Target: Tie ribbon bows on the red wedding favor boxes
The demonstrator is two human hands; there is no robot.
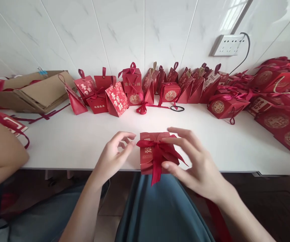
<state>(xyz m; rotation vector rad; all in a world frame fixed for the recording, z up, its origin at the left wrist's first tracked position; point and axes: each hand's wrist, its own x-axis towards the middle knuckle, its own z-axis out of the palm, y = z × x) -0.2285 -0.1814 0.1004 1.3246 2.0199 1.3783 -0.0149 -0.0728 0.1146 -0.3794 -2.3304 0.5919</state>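
Looking down, I see a boxy red card gift box (147,158) at the white table's (71,148) front edge; its glossy ribbon bow (157,152) looks tied, so the step seems to be dressing it, and the next move calls for light fingertips; the left hand (116,151) curls loosely beside it, empty; the right hand (197,164) spreads over the bow, firm grip unclear; curved flaps overlap on top.

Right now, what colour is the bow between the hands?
The bow is deep red; see the head view.
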